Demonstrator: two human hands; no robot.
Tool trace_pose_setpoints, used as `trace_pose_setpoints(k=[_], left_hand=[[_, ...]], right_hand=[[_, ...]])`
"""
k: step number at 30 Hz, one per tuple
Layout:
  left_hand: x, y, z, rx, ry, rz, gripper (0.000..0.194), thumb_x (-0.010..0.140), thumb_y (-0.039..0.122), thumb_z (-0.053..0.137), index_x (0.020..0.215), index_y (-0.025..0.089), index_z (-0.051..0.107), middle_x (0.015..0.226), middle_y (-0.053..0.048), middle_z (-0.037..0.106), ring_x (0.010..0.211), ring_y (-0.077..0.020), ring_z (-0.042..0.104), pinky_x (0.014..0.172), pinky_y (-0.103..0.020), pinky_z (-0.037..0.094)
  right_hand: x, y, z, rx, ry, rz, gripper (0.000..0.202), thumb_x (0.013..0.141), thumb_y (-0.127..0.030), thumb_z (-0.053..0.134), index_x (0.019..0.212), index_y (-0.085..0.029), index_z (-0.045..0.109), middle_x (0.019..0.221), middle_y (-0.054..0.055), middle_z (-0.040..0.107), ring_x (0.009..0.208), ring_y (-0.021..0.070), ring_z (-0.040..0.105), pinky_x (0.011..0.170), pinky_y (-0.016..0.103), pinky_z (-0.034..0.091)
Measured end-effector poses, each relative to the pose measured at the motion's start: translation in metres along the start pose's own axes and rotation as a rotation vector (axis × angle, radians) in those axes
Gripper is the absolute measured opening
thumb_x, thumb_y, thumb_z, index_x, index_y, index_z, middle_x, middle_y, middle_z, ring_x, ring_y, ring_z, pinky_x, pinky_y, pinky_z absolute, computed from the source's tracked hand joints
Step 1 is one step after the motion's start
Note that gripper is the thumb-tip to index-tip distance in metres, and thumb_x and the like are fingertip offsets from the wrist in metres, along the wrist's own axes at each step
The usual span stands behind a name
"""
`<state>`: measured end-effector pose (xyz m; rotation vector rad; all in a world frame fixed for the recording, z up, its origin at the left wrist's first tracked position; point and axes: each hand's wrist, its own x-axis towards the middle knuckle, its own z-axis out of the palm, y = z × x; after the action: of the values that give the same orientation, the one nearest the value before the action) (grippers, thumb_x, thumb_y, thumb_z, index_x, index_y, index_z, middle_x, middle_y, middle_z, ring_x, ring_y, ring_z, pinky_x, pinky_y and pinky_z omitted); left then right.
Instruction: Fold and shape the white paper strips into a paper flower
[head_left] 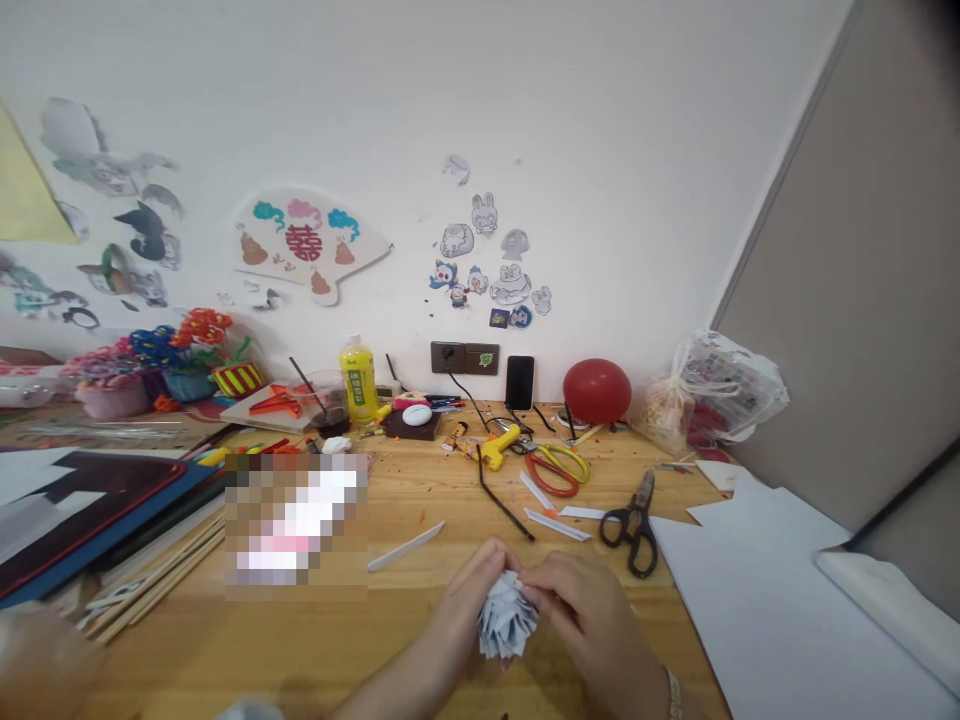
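Near the front edge of the wooden table (405, 620), a small pleated, pale blue-grey paper piece (508, 622) is held between both hands. My left hand (469, 595) is wrapped round its left and upper side. The thumb and fingers of my right hand (574, 605) pinch its upper right edge. Its layered folds fan out downward. Black-handled scissors (637, 530) lie to the right of my right hand. A bent dark stick (504, 505) and white paper strips (556, 525) lie just beyond the hands.
Behind are a yellow glue gun (501, 447), red-and-yellow scissors (559, 470), a red balloon (597, 391), a phone (520, 382) and a yellow bottle (358, 378). White sheets (787, 590) cover the right side; wooden sticks (161, 580) lie left. A blurred shape is at lower left.
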<state>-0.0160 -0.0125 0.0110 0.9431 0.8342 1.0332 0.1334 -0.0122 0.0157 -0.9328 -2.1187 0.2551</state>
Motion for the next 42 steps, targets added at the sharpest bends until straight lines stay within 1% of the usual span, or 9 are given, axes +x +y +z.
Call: trace_pose_setpoints(k=[4, 9, 17, 22, 24, 27, 29, 36, 42], left_hand=[[0.002, -0.001, -0.002, 0.009, 0.001, 0.004, 0.033, 0.075, 0.051, 0.051, 0.067, 0.019, 0.051, 0.048, 0.005, 0.047, 0.037, -0.0086, 0.043, 0.033, -0.018, 0.034], [0.001, -0.001, -0.001, 0.0, -0.008, 0.005, 0.033, 0.074, 0.052, 0.053, 0.069, 0.019, 0.052, 0.049, 0.004, 0.049, 0.037, -0.0087, 0.044, 0.033, -0.018, 0.034], [0.0, -0.003, -0.001, -0.043, -0.032, -0.006, 0.032, 0.075, 0.05, 0.052, 0.068, 0.019, 0.052, 0.052, 0.004, 0.05, 0.038, -0.0084, 0.045, 0.033, -0.017, 0.035], [0.001, -0.001, 0.002, -0.15, -0.098, -0.002, 0.032, 0.074, 0.05, 0.052, 0.073, 0.019, 0.052, 0.059, 0.001, 0.059, 0.039, -0.009, 0.048, 0.031, -0.017, 0.037], [0.001, -0.001, 0.003, -0.176, -0.085, 0.014, 0.031, 0.073, 0.05, 0.053, 0.073, 0.018, 0.052, 0.059, 0.001, 0.059, 0.038, -0.0084, 0.048, 0.031, -0.017, 0.037], [0.001, -0.001, 0.003, -0.153, -0.032, 0.032, 0.032, 0.073, 0.051, 0.053, 0.073, 0.018, 0.052, 0.055, 0.003, 0.056, 0.038, -0.0079, 0.046, 0.032, -0.017, 0.038], [0.001, -0.001, 0.002, -0.119, -0.005, 0.038, 0.034, 0.073, 0.052, 0.053, 0.073, 0.018, 0.052, 0.051, 0.004, 0.053, 0.037, -0.008, 0.046, 0.032, -0.017, 0.038], [0.002, 0.0, 0.0, -0.108, -0.013, 0.033, 0.037, 0.071, 0.055, 0.053, 0.074, 0.018, 0.051, 0.053, 0.004, 0.055, 0.038, -0.0082, 0.046, 0.032, -0.017, 0.037], [0.004, -0.003, -0.002, -0.083, -0.021, 0.017, 0.04, 0.07, 0.059, 0.052, 0.074, 0.019, 0.051, 0.049, 0.006, 0.049, 0.038, -0.0086, 0.044, 0.033, -0.018, 0.037]], right_hand=[[0.002, 0.0, -0.003, -0.07, -0.005, -0.087, 0.023, 0.091, -0.03, 0.045, 0.086, -0.021, 0.065, 0.065, 0.002, 0.062, 0.058, 0.0142, 0.056, 0.053, 0.023, 0.038], [0.0, -0.001, 0.001, -0.071, 0.032, 0.055, 0.028, 0.089, -0.033, 0.046, 0.07, -0.021, 0.064, 0.056, -0.001, 0.061, 0.052, 0.0131, 0.055, 0.05, 0.023, 0.035], [-0.002, -0.002, 0.002, -0.025, 0.014, 0.114, 0.027, 0.09, -0.03, 0.042, 0.075, -0.022, 0.063, 0.064, 0.001, 0.066, 0.059, 0.0152, 0.06, 0.053, 0.024, 0.038], [-0.007, 0.003, 0.002, 0.074, 0.33, 0.215, 0.019, 0.089, -0.029, 0.043, 0.092, -0.02, 0.06, 0.082, 0.005, 0.068, 0.072, 0.0172, 0.063, 0.061, 0.024, 0.047], [-0.009, 0.002, 0.0, 0.033, 0.332, 0.147, 0.015, 0.088, -0.026, 0.045, 0.09, -0.02, 0.059, 0.079, 0.005, 0.067, 0.069, 0.0166, 0.063, 0.06, 0.025, 0.047], [-0.008, -0.001, -0.003, -0.044, 0.133, -0.052, 0.015, 0.087, -0.021, 0.045, 0.085, -0.022, 0.06, 0.07, 0.002, 0.066, 0.064, 0.0163, 0.061, 0.06, 0.026, 0.045], [-0.006, -0.003, -0.003, -0.074, 0.092, -0.104, 0.016, 0.088, -0.021, 0.044, 0.085, -0.022, 0.06, 0.071, 0.003, 0.067, 0.065, 0.0164, 0.061, 0.06, 0.027, 0.045], [0.0, 0.002, -0.001, -0.034, 0.104, -0.193, 0.016, 0.091, -0.019, 0.042, 0.09, -0.02, 0.058, 0.07, 0.002, 0.064, 0.065, 0.0146, 0.058, 0.058, 0.025, 0.044], [-0.001, 0.007, 0.001, -0.152, 0.146, -0.252, 0.016, 0.092, -0.026, 0.045, 0.088, -0.018, 0.058, 0.07, 0.003, 0.064, 0.063, 0.0154, 0.058, 0.056, 0.025, 0.042]])
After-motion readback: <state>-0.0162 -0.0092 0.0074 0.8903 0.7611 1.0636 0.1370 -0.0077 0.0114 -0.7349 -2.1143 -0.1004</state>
